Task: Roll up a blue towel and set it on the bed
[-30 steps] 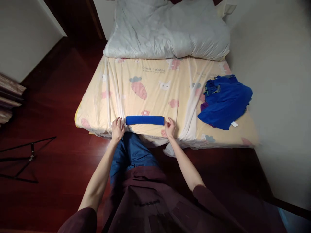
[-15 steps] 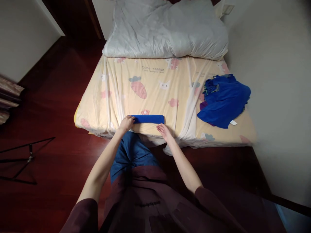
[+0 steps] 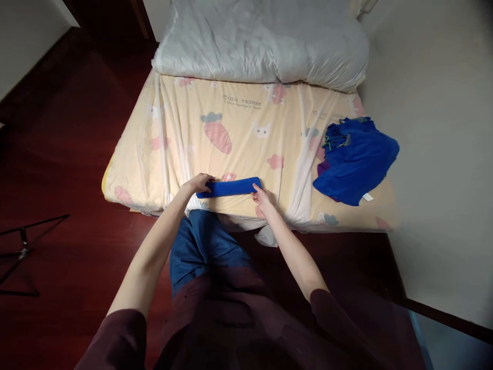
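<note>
A blue cloth folded into a long flat strip (image 3: 233, 187) lies near the front edge of the bed, its right end tilted a little away from me. My left hand (image 3: 201, 183) grips the strip's left end, thumb and fingers bent around it. At the other end, my right hand (image 3: 260, 196) pinches the corner with the thumb on top and the fingers partly hidden underneath. To the right, a loose pile of blue clothes (image 3: 358, 159) rests on the bed, with a purple piece and a white tag showing at its edges.
The bed (image 3: 185, 133) wears a yellow carrot-and-rabbit sheet under a thin clear cover. A bulky grey-white quilt (image 3: 262, 41) sits across its far side. A wall (image 3: 431, 154) borders the right. Black stand legs (image 3: 23, 246) are on the dark red floor at left.
My right hand has gone from lying beside the strip to pinching its right end. The strip has slanted, right end farther away, and my left hand has shifted slightly left.
</note>
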The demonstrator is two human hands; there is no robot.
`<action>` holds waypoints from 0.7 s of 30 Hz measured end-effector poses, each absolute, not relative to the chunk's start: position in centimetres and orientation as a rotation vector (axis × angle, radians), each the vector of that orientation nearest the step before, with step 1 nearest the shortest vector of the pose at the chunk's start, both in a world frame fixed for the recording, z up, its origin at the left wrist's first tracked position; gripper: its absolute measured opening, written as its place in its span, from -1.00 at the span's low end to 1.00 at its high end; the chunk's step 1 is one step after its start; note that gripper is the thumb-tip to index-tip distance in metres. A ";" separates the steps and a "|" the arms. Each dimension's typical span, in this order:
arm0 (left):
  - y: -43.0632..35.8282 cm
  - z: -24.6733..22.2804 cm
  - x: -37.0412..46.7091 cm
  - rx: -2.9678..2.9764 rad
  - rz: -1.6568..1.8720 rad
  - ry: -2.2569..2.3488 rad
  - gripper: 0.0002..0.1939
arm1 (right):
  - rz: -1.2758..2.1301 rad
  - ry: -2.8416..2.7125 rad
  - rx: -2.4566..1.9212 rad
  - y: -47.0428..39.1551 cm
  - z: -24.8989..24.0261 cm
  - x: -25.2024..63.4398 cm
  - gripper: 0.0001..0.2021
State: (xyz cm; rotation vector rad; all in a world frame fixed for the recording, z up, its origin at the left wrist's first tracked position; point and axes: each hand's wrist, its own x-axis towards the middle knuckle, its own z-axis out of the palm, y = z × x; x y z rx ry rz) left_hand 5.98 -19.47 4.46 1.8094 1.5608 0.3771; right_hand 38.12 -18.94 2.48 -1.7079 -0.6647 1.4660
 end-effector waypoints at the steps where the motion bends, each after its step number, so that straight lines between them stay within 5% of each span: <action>1: -19.2 4.4 6.0 1.813 0.353 1.545 -0.60 | 1.425 -0.702 -1.662 -18.7 2.8 38.0 -0.64; 10: -18.2 5.2 5.9 1.808 0.101 1.473 -0.46 | 1.397 -1.242 -1.092 -18.1 9.6 36.6 -0.58; 15: -20.1 7.1 4.8 1.841 0.321 1.448 -0.67 | 1.326 -1.384 -0.941 -17.6 14.1 34.0 -0.52; 21: -25.2 9.6 0.0 1.807 0.609 1.732 -0.64 | 1.310 -1.622 -0.681 -16.3 18.6 25.6 -0.35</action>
